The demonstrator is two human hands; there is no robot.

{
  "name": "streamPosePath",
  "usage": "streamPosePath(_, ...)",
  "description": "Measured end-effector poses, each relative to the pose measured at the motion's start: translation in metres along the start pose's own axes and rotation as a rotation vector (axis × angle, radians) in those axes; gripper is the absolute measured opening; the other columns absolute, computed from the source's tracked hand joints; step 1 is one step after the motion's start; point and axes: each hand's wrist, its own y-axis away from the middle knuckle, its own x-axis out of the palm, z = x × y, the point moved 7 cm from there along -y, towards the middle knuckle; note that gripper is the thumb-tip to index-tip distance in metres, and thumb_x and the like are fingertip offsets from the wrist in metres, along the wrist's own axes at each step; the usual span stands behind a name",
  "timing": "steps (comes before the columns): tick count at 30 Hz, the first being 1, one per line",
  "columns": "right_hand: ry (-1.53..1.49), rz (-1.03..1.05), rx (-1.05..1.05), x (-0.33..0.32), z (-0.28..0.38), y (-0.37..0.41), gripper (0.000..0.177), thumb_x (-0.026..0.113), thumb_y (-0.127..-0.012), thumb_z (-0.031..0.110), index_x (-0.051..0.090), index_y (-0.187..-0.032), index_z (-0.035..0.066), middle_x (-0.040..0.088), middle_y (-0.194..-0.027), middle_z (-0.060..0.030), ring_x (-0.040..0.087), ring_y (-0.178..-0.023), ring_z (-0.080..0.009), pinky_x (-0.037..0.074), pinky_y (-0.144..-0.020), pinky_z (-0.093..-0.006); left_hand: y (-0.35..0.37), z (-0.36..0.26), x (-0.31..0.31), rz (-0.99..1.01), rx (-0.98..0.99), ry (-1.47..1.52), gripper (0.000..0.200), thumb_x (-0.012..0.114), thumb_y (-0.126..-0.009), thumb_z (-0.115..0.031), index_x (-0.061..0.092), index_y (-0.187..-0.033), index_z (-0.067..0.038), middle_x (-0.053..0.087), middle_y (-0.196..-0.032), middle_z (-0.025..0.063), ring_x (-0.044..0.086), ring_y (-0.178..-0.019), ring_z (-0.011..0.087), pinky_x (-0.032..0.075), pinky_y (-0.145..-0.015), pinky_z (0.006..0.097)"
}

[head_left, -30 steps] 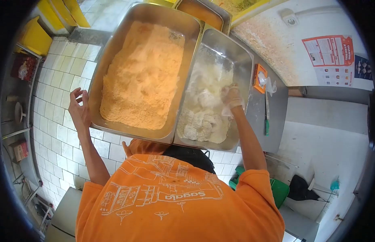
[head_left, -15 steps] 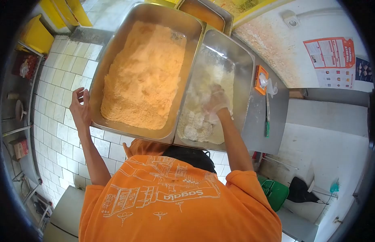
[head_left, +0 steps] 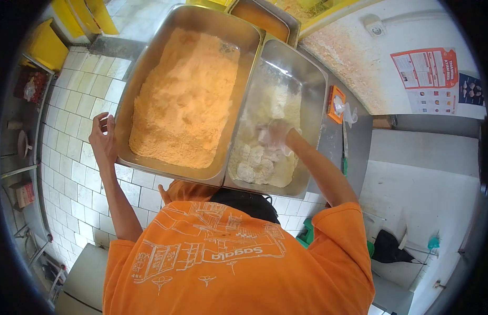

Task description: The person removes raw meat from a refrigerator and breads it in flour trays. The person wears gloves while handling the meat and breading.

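Observation:
My left hand (head_left: 103, 137) rests bare against the outer left edge of the large metal tray (head_left: 124, 113), fingers curled apart and holding nothing. Orange powder (head_left: 183, 100) fills much of that tray. My right hand (head_left: 278, 135), in a clear glove, is inside the narrower metal tray (head_left: 312, 86) beside it. Its fingers point down and left into pale flour (head_left: 279, 102), and what they hold, if anything, is hidden. Several flour-coated lumps (head_left: 254, 164) lie just below my right hand, near the tray's front end.
An orange box (head_left: 336, 104) with a plastic bag and a green-handled tool (head_left: 345, 165) lie on the grey counter (head_left: 358, 142) at the right. Another metal tray (head_left: 262, 21) stands behind. Shelves (head_left: 31, 184) line the far left.
My right hand has moved slightly down, and its forearm and elbow have swung out to the right. The flour haze around it has thinned. My left hand stays at the tray edge.

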Motion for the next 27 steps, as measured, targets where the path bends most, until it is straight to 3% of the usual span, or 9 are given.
streamPosePath(4, -0.010, 0.004, 0.042, 0.009, 0.000, -0.005, 0.072, 0.069, -0.074, 0.043, 0.046, -0.140, 0.026, 0.060, -0.125, -0.0147, 0.062, -0.109, -0.0291, 0.051, -0.090, -0.0373, 0.000, 0.000, -0.001, 0.004, -0.010, 0.002, 0.035, 0.056, -0.097, -0.034, 0.062, -0.116, -0.005, 0.069, -0.101, 0.0182, 0.067, -0.092, 0.0292, 0.051, -0.082, 0.0404)
streamPosePath(6, 0.029, -0.267, -0.090, 0.013, 0.001, -0.021, 0.064, 0.070, -0.076, 0.043, 0.051, -0.134, 0.025, 0.064, -0.120, -0.0140, 0.062, -0.108, -0.0288, 0.050, -0.091, -0.0384, -0.001, 0.004, 0.001, 0.001, 0.005, 0.020, 0.035, 0.056, -0.097, -0.034, 0.062, -0.116, -0.005, 0.069, -0.100, 0.0181, 0.067, -0.091, 0.0293, 0.051, -0.082, 0.0404)
streamPosePath(9, 0.027, -0.056, -0.057, -0.015, 0.010, 0.027, 0.060, 0.062, -0.081, 0.045, 0.053, -0.135, 0.020, 0.052, -0.138, -0.0100, 0.052, -0.124, -0.0275, 0.042, -0.104, -0.0359, 0.000, 0.003, 0.000, 0.004, 0.015, 0.029, 0.035, 0.055, -0.097, -0.035, 0.062, -0.116, -0.005, 0.069, -0.100, 0.0179, 0.067, -0.091, 0.0292, 0.051, -0.081, 0.0404)
streamPosePath(13, -0.112, -0.072, 0.048, 0.023, -0.029, 0.010, 0.052, 0.065, -0.083, 0.038, 0.057, -0.129, 0.015, 0.054, -0.135, -0.0090, 0.052, -0.123, -0.0270, 0.042, -0.104, -0.0370, -0.001, 0.003, 0.001, 0.027, -0.024, 0.008, 0.035, 0.055, -0.097, -0.034, 0.062, -0.116, -0.006, 0.069, -0.101, 0.0177, 0.067, -0.091, 0.0292, 0.051, -0.081, 0.0403)
streamPosePath(16, -0.157, -0.214, -0.164, 0.024, -0.055, 0.015, 0.040, 0.070, -0.081, 0.029, 0.063, -0.116, 0.010, 0.061, -0.124, -0.0095, 0.060, -0.110, -0.0245, 0.047, -0.097, -0.0365, 0.000, 0.002, 0.001, 0.011, 0.003, 0.010, 0.035, 0.055, -0.097, -0.034, 0.062, -0.115, -0.005, 0.069, -0.099, 0.0186, 0.067, -0.090, 0.0294, 0.051, -0.081, 0.0400)
streamPosePath(18, -1.142, -0.527, 0.056, 0.009, -0.098, 0.039, 0.037, 0.078, -0.072, 0.026, 0.066, -0.104, 0.011, 0.067, -0.103, -0.0099, 0.063, -0.097, -0.0263, 0.051, -0.089, -0.0355, 0.001, 0.002, 0.000, 0.012, 0.015, 0.013, 0.034, 0.055, -0.097, -0.033, 0.062, -0.115, -0.005, 0.069, -0.098, 0.0188, 0.068, -0.089, 0.0296, 0.051, -0.080, 0.0399)
streamPosePath(21, -0.835, -0.656, 0.334, -0.038, -0.105, 0.082, 0.035, 0.078, -0.069, 0.025, 0.066, -0.098, 0.009, 0.067, -0.100, -0.0088, 0.064, -0.091, -0.0225, 0.051, -0.082, -0.0321, -0.002, 0.005, 0.003, 0.019, 0.033, 0.024, 0.034, 0.054, -0.097, -0.033, 0.062, -0.114, -0.004, 0.069, -0.097, 0.0191, 0.068, -0.088, 0.0300, 0.051, -0.080, 0.0398)
streamPosePath(24, -0.781, -0.800, 0.369, -0.043, -0.111, 0.069, 0.033, 0.079, -0.067, 0.022, 0.065, -0.093, 0.008, 0.067, -0.097, -0.0083, 0.065, -0.087, -0.0221, 0.051, -0.077, -0.0326, -0.002, 0.006, 0.003, 0.029, 0.029, 0.014, 0.034, 0.054, -0.097, -0.032, 0.062, -0.114, -0.004, 0.069, -0.096, 0.0190, 0.068, -0.087, 0.0301, 0.051, -0.079, 0.0398)
streamPosePath(27, -0.948, -0.645, 0.373, -0.032, -0.109, 0.038, 0.029, 0.077, -0.068, 0.023, 0.066, -0.091, 0.009, 0.068, -0.096, -0.0074, 0.065, -0.088, -0.0251, 0.051, -0.078, -0.0349, -0.002, 0.006, 0.001, 0.003, 0.047, 0.028, 0.033, 0.054, -0.097, -0.031, 0.062, -0.114, -0.004, 0.069, -0.095, 0.0187, 0.067, -0.085, 0.0292, 0.051, -0.078, 0.0395)
